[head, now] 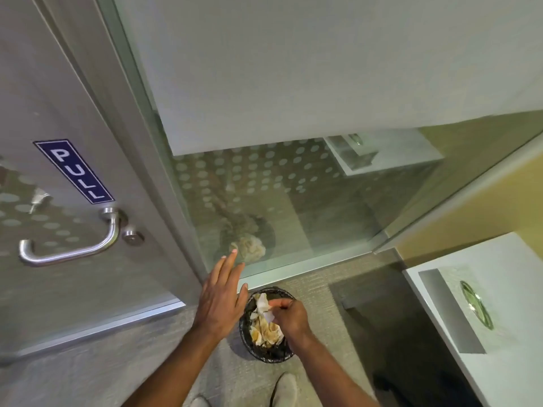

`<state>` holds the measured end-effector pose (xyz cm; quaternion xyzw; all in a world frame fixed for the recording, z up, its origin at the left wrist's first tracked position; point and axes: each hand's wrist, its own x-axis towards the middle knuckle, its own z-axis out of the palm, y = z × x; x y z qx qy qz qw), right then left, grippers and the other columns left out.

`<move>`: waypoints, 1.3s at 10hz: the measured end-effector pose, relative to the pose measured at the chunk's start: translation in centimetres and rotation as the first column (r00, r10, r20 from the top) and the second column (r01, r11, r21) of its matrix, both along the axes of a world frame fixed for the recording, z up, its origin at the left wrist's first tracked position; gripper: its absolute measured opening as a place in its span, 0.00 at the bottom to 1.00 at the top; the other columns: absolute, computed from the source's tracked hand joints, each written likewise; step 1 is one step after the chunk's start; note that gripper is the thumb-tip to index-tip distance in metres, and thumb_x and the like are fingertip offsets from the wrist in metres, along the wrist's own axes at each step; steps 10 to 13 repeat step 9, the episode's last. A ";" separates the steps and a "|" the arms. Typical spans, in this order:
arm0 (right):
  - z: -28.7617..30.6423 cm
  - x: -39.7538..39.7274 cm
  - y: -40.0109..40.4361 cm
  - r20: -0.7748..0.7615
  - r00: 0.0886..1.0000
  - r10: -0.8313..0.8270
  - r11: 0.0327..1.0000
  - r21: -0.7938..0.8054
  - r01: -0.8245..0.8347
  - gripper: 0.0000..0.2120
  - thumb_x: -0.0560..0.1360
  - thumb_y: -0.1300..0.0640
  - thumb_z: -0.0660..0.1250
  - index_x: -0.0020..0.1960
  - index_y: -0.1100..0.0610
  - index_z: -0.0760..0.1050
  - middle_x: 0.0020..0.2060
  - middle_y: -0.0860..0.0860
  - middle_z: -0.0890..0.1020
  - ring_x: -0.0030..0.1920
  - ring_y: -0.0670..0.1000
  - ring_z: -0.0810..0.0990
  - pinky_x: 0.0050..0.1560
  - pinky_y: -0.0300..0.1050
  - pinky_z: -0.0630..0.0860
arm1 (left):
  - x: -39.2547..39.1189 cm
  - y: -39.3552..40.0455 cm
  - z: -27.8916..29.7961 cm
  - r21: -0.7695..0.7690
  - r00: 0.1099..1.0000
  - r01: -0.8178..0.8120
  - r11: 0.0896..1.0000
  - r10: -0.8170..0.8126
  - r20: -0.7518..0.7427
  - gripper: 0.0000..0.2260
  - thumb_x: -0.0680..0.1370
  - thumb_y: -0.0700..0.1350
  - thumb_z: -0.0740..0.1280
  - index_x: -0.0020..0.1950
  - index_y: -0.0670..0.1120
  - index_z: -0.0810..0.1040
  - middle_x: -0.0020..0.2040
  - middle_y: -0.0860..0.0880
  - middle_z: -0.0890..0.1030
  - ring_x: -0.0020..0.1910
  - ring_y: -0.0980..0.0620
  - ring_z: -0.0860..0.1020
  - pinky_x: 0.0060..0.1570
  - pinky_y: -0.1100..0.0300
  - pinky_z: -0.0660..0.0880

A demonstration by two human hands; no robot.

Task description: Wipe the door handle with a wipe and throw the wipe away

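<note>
A curved steel door handle (73, 248) sits on the frosted door at the left, under a blue PULL sign (73, 171). On the floor below stands a black-lined waste bin (271, 356) holding crumpled paper. My right hand (289, 317) hovers over the bin with its fingers pinched on a white wipe (263, 306). My left hand (221, 295) is flat and spread, held beside the bin's left rim, holding nothing.
A glass partition (293, 186) with frosted dots rises behind the bin and mirrors it. A white counter with a sink drain (476, 308) stands at the right. A round lock (132, 237) sits next to the handle. My shoes (283, 390) are just below the bin.
</note>
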<state>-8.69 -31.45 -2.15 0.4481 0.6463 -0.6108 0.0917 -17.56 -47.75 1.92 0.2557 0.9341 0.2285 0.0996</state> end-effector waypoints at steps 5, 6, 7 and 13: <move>-9.7 0.5 6.4 0.216 0.961 0.172 0.981 0.049 -0.187 0.10 0.77 0.67 0.67 0.56 0.64 0.82 0.55 0.62 0.85 0.56 0.59 0.83 0.63 0.54 0.79 | 3.0 4.4 -9.6 -0.247 0.931 0.018 0.969 0.074 0.357 0.25 0.88 0.53 0.58 0.84 0.49 0.60 0.86 0.50 0.57 0.84 0.47 0.57 0.82 0.51 0.59; -10.9 1.0 7.3 0.187 0.978 0.091 0.994 0.047 -0.102 0.10 0.77 0.74 0.62 0.55 0.73 0.80 0.57 0.68 0.83 0.62 0.65 0.80 0.69 0.53 0.73 | 3.9 4.6 -10.4 -0.275 0.919 0.016 0.961 0.094 0.382 0.24 0.88 0.53 0.57 0.84 0.48 0.61 0.85 0.48 0.58 0.84 0.46 0.56 0.82 0.49 0.58; -11.3 1.9 7.6 0.204 0.975 0.084 0.994 0.054 -0.097 0.09 0.78 0.73 0.63 0.54 0.72 0.81 0.56 0.66 0.84 0.62 0.64 0.80 0.70 0.54 0.72 | 4.3 4.7 -10.5 -0.279 0.915 0.009 0.960 0.105 0.390 0.24 0.88 0.53 0.57 0.83 0.48 0.61 0.85 0.48 0.58 0.84 0.46 0.57 0.82 0.47 0.60; -10.5 3.6 8.0 0.208 0.967 0.145 0.984 0.073 -0.163 0.08 0.78 0.65 0.67 0.54 0.65 0.83 0.54 0.61 0.86 0.59 0.60 0.82 0.67 0.55 0.75 | 5.7 4.3 -9.3 -0.295 0.918 -0.023 0.955 0.137 0.373 0.25 0.88 0.54 0.57 0.84 0.48 0.60 0.86 0.49 0.57 0.84 0.47 0.57 0.82 0.47 0.60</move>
